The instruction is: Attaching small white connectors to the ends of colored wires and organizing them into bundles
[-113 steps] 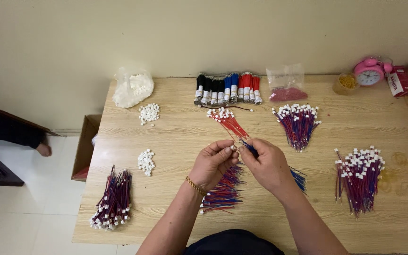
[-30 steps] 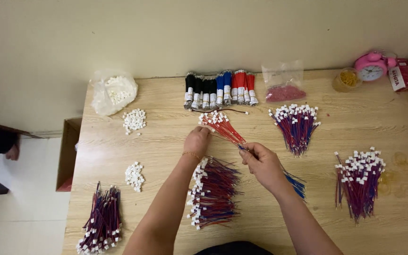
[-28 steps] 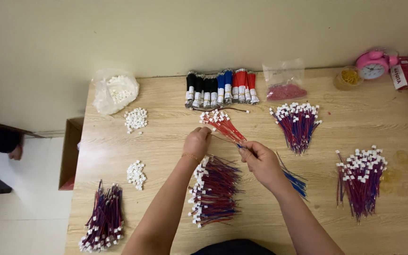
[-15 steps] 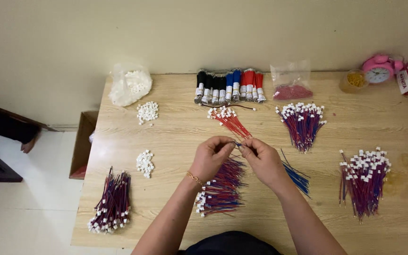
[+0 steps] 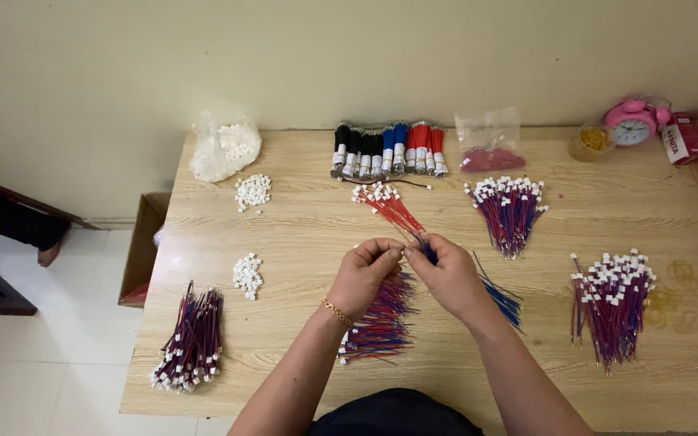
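Red and blue wires (image 5: 414, 234) sit pinched between both hands above the table (image 5: 300, 234) — a second ago the left hand (image 5: 363, 274) was stretched out toward the red bunch (image 5: 385, 203); now it is back against the right hand (image 5: 450, 278), so a fresh piece has likely been fetched. Both hands are curled, fingertips closed on the wire ends. A finished pile (image 5: 381, 323) lies just beneath.

1 head view, steep downward look, close over wooden table (image 5: 300, 226), facing wall (image 5: 349, 56)
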